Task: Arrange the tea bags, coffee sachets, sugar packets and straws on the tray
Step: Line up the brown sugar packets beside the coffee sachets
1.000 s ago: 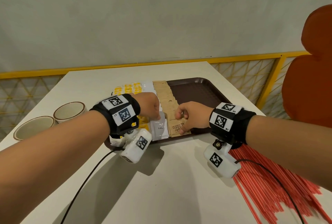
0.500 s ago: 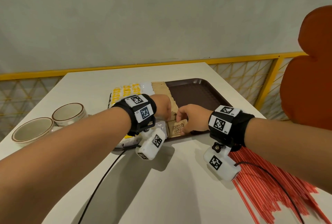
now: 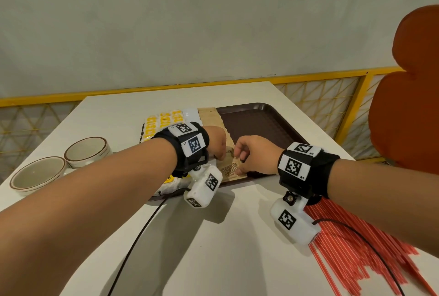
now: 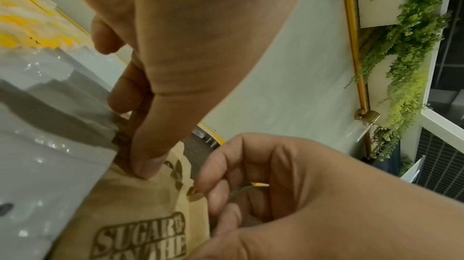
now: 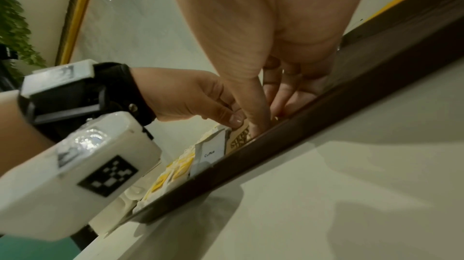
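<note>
A dark brown tray holds yellow tea bags on its left, white coffee sachets beside them, then a row of brown sugar packets. My left hand and right hand meet over the nearest sugar packet at the tray's front rim. In the left wrist view my left thumb presses the sugar packet at its top, with curled fingers behind it. My right hand pinches the packet's right edge. Red straws lie on the table under my right forearm.
Two brown-rimmed bowls stand on the white table at the left. A yellow railing runs behind and to the right of the table. An orange chair back stands at the right. A black cable trails from my left wrist.
My left hand has moved right, from the white coffee sachets onto the nearest sugar packet. My right hand has stayed on that packet.
</note>
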`<state>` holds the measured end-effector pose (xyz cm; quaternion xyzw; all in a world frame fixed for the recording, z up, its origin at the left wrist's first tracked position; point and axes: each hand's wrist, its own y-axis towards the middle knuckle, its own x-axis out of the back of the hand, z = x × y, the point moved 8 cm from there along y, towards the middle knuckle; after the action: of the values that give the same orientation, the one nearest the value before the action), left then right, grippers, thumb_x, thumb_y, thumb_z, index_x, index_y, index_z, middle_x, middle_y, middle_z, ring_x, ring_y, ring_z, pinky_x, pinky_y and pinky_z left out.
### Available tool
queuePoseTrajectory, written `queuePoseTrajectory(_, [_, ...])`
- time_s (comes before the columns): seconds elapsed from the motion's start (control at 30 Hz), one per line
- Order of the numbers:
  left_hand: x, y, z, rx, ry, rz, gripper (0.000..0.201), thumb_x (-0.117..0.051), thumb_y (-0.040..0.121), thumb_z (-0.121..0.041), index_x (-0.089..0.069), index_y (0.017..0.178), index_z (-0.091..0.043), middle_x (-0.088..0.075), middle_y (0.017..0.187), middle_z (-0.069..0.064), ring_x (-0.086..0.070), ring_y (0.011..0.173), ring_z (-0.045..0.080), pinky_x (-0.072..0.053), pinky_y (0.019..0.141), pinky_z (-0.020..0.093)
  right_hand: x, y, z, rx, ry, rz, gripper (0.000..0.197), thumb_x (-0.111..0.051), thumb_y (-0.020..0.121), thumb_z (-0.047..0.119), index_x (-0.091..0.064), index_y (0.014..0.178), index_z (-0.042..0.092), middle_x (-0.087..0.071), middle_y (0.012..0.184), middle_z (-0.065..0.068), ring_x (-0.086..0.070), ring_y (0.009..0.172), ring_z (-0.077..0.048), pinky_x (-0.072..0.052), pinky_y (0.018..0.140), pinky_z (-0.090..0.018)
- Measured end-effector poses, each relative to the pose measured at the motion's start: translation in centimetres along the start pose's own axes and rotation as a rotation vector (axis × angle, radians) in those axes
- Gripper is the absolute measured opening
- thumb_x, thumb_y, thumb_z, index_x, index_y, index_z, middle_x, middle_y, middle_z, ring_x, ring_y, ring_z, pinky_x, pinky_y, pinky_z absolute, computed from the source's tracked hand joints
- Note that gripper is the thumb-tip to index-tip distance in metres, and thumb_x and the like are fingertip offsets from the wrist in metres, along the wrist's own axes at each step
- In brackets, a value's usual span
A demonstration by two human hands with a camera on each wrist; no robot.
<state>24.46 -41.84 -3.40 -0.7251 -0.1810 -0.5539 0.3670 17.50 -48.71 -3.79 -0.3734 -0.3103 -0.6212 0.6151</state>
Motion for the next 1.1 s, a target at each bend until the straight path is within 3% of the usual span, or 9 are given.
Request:
queuePoseTrajectory(0.07, [0.0,0.2,0.0,0.007,0.002,-0.011,0.023,-0.063,0.089,-0.021,-0.070,0.106,-0.005,-0.068,0.110,0.007,-0.058,0.093,0.016,-0.045,0.082,0.028,-0.1,-0.1,-0.2,-0.017,0.065,0.016,0.030,-0.082,0.071,0.010,-0.060,0.091,0.013,-0.057,0.073,0.007,-0.053,0.061,-0.007,-0.046,0.060,-0.017])
queuePoseTrajectory(0.2, [0.1,0.2,0.6,0.033,-0.024,-0.031,0.026,-0.067,0.086,-0.024,-0.071,0.103,-0.005,-0.069,0.110,0.007,-0.063,0.104,0.021,-0.049,0.088,0.031,0.1,-0.2,-1.0,-0.100,0.218,0.016,0.022,-0.079,0.076,0.009,-0.059,0.085,0.011,-0.058,0.073,0.001,-0.060,0.065,-0.014,-0.059,0.070,-0.031])
queuePoseTrajectory(0.33, [0.9,0.0,1.7,0.072,-0.076,-0.082,0.023,-0.067,0.085,-0.023,-0.072,0.100,-0.006,-0.070,0.106,0.006,-0.064,0.103,0.021,-0.052,0.092,0.035,1.0,0.2,-2.0,-0.170,0.322,-0.048,0.011,-0.071,0.083,0.006,-0.060,0.083,0.007,-0.061,0.072,-0.004,-0.063,0.069,-0.015,-0.060,0.075,-0.033])
queuePoseTrajectory(0.47, [2.2,-0.6,3.1,0.142,-0.113,-0.160,0.020,-0.066,0.087,-0.020,-0.072,0.101,-0.007,-0.070,0.105,0.006,-0.064,0.102,0.021,-0.052,0.086,0.030,0.9,0.4,-2.4,-0.199,0.416,-0.041,0.014,-0.067,0.084,-0.002,-0.062,0.078,0.009,-0.064,0.075,-0.008,-0.064,0.067,-0.019,-0.058,0.079,-0.032])
queuePoseTrajectory(0.67, [2.2,-1.1,3.9,0.138,-0.111,-0.179,0.022,-0.061,0.090,-0.020,-0.071,0.104,-0.006,-0.069,0.110,0.007,-0.062,0.104,0.021,-0.051,0.091,0.031,0.6,0.6,-1.9,-0.217,0.484,-0.051,0.015,-0.065,0.084,-0.007,-0.062,0.077,0.006,-0.067,0.082,-0.014,-0.067,0.078,-0.026,-0.058,0.082,-0.037])
queuePoseTrajectory(0.8, [2.0,-0.9,3.9,0.123,-0.143,-0.184,0.019,-0.063,0.088,-0.018,-0.071,0.101,-0.007,-0.069,0.107,0.007,-0.063,0.102,0.021,-0.052,0.089,0.032,1.0,0.3,-2.0,-0.269,0.494,-0.079,0.016,-0.065,0.087,0.000,-0.060,0.073,0.007,-0.065,0.077,-0.013,-0.066,0.078,-0.024,-0.058,0.083,-0.041])
queuePoseTrajectory(0.93, [1.7,-0.2,4.0,0.137,-0.141,-0.193,0.018,-0.065,0.086,-0.019,-0.072,0.097,-0.007,-0.070,0.104,0.008,-0.064,0.100,0.022,-0.053,0.086,0.033,0.8,-0.3,-1.5,-0.268,0.408,-0.043,0.019,-0.069,0.086,0.008,-0.056,0.071,0.009,-0.064,0.080,-0.010,-0.063,0.072,-0.017,-0.059,0.076,-0.035])
queuePoseTrajectory(1.1, [2.3,0.0,4.5,0.152,-0.167,-0.233,0.018,-0.063,0.088,-0.017,-0.073,0.097,-0.006,-0.070,0.104,0.009,-0.064,0.099,0.023,-0.053,0.088,0.034,0.9,0.4,-1.7,-0.293,0.405,-0.075,0.013,-0.062,0.090,0.004,-0.057,0.079,0.009,-0.060,0.079,-0.007,-0.062,0.076,-0.019,-0.058,0.079,-0.036])
